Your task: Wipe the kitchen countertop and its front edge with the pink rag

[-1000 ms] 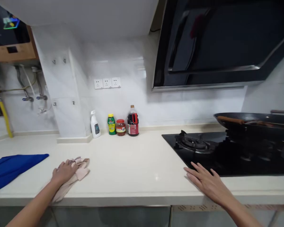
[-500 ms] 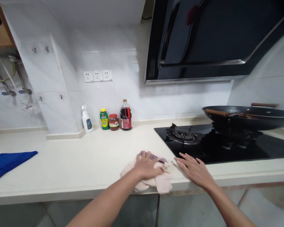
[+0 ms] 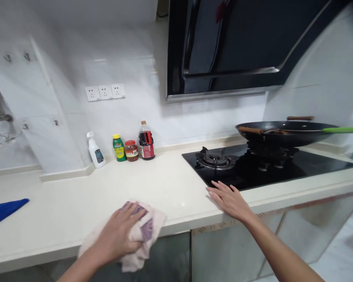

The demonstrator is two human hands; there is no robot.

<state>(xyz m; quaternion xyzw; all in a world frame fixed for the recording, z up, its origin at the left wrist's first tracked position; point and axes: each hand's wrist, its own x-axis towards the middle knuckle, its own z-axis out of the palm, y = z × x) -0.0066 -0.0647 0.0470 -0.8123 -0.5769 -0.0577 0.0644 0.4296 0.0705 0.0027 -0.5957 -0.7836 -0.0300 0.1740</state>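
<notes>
My left hand point(image 3: 121, 231) presses on a pale pink cloth point(image 3: 155, 219) with a purple pattern, fingers and thumb gathering it. The cloth lies at the front edge of the white countertop point(image 3: 67, 207), and part of it hangs over that edge. To the right, my right hand point(image 3: 230, 200) holds nothing. Its fingers are stretched out at the front left corner of the black gas stove point(image 3: 241, 176), palm down over the counter edge.
Along the wall stand a white spray bottle point(image 3: 96, 152), a green bottle point(image 3: 119, 148), a red-lidded jar point(image 3: 131, 151) and a dark sauce bottle point(image 3: 146, 143). A large wok point(image 3: 300, 137) with a green-handled utensil point(image 3: 345, 129) sits on the stove. Blue fabric point(image 3: 7, 211) lies left. A range hood point(image 3: 223, 51) hangs above.
My left hand has slid the cloth leftward along the counter's front edge. My right hand stays near the stove corner. The camera view has turned to the right.
</notes>
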